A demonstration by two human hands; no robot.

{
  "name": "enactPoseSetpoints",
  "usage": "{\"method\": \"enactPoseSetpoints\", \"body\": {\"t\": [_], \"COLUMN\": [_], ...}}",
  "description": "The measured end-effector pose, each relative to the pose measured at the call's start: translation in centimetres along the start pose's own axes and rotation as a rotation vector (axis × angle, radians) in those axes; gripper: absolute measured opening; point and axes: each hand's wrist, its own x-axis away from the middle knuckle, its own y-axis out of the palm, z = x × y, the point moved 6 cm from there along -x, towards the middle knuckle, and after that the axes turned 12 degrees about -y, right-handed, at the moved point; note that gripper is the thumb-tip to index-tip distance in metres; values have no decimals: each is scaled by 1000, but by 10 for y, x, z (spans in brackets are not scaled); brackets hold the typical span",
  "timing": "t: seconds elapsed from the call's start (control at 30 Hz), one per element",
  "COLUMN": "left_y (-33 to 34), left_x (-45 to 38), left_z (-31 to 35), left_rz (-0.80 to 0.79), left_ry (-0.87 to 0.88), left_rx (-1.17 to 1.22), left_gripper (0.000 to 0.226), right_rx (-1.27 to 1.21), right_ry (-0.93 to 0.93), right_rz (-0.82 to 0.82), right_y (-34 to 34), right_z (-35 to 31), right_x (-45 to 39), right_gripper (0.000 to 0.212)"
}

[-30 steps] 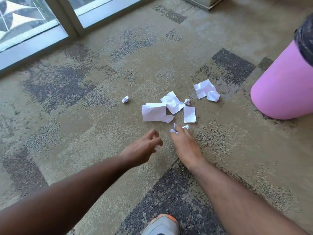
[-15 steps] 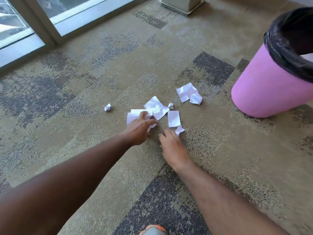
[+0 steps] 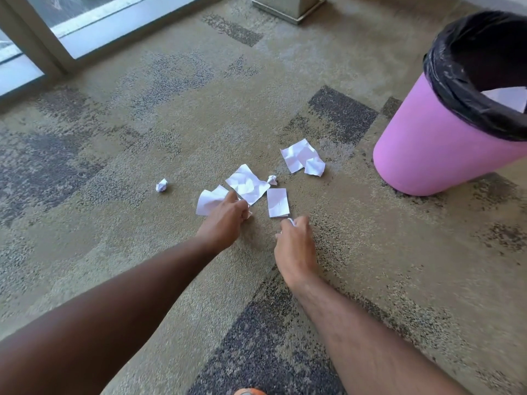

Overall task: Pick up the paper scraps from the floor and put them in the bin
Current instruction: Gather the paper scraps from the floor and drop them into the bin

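Several white paper scraps lie on the patterned carpet. My left hand [image 3: 225,216] is closed on a curled scrap [image 3: 208,199], which lifts at its edge. A creased square scrap [image 3: 246,183] lies just beyond it. My right hand [image 3: 295,240] is closed around small scraps [image 3: 290,221] that peek out at the fingertips. A flat rectangular scrap [image 3: 277,202] lies in front of that hand. Two overlapping scraps [image 3: 301,158] lie nearer the pink bin [image 3: 427,155], which has a black liner [image 3: 456,84] and paper inside. Small crumpled balls sit at the left [image 3: 161,185] and middle [image 3: 272,179].
A glass door with a metal frame [image 3: 37,49] runs along the far left. A stone planter base [image 3: 288,7] stands at the top. The toe of an orange shoe [image 3: 249,392] shows at the bottom edge.
My left hand reached forward onto the curled scrap and closed on it. My right hand gathered the small scraps near its fingers. The view turned right, bringing the bin's opening into sight.
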Motion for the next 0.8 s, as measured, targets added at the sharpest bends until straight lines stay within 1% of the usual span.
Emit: {"method": "enactPoseSetpoints", "body": {"t": [0.17, 0.27, 0.43, 0.57, 0.7, 0.8], "left_y": [2, -2, -24, -59, -94, -120], "left_x": [8, 16, 13, -3, -25, -35], "left_z": [9, 30, 86, 148, 228, 292], "left_rz": [33, 73, 183, 295, 407, 453], "left_ry": [15, 42, 220, 364, 534, 646], "left_rx": [-9, -7, 54, 109, 184, 255], "left_gripper": [16, 18, 12, 11, 15, 6], "right_rx": [-9, -25, -29, -6, 35, 79], "right_ry": [-43, -68, -144, -191, -232, -229], "right_rz": [40, 84, 217, 372, 542, 666], "right_y": [-7, -21, -74, -134, -211, -266], "right_z": [8, 13, 12, 18, 31, 50], "right_x": [7, 8, -5, -19, -33, -45], "right_gripper": [13, 11, 12, 13, 16, 12]}}
